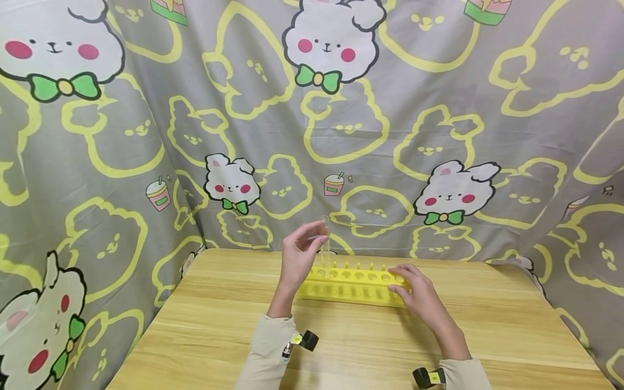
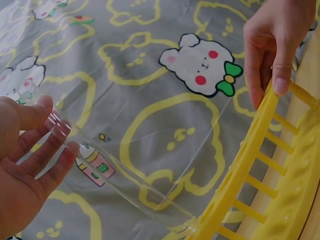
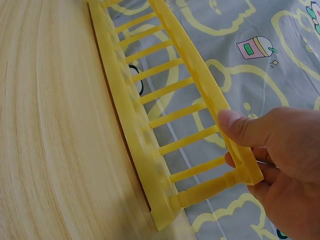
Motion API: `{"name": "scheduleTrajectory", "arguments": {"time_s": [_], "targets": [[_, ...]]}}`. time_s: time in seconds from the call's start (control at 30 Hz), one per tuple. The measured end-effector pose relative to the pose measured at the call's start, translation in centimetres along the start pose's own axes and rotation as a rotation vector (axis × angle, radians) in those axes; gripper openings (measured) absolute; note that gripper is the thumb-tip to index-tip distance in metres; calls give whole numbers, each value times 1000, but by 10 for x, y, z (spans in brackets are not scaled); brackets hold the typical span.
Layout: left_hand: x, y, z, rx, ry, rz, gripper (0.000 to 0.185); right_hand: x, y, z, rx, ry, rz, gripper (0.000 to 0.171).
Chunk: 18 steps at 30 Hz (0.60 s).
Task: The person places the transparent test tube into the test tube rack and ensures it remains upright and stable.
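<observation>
A yellow test tube rack (image 1: 351, 290) with a row of round holes and upright pegs stands on the wooden table. My left hand (image 1: 299, 255) pinches a clear glass test tube (image 2: 132, 175) near its upper end. The tube stands nearly upright over the left part of the rack, its lower end right at the top plate in the left wrist view. At the opposite end, my right hand (image 1: 420, 292) grips the rack's top bar, with the thumb (image 3: 235, 121) on the near side and the fingers beneath and behind.
The wooden table (image 1: 205, 330) reaches back to a grey curtain (image 1: 273, 135) printed with rabbits and yellow outlines, which also hangs along both sides. Small black cameras are strapped at both wrists over beige sleeves (image 1: 265, 346).
</observation>
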<state>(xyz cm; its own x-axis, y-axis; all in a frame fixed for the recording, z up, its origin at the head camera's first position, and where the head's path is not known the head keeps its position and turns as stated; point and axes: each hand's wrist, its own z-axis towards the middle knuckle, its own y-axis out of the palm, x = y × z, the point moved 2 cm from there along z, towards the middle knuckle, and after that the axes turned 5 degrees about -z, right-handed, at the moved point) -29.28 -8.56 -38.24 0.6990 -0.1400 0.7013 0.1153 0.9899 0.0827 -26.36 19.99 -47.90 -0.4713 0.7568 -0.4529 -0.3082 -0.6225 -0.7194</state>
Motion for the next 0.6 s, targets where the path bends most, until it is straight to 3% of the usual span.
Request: {"name": "scheduleTrajectory", "arguments": {"time_s": [0.6], "targets": [[0,6,4,18,-26,24,30,-1,-1,-1,6,-7,7,39]]}}
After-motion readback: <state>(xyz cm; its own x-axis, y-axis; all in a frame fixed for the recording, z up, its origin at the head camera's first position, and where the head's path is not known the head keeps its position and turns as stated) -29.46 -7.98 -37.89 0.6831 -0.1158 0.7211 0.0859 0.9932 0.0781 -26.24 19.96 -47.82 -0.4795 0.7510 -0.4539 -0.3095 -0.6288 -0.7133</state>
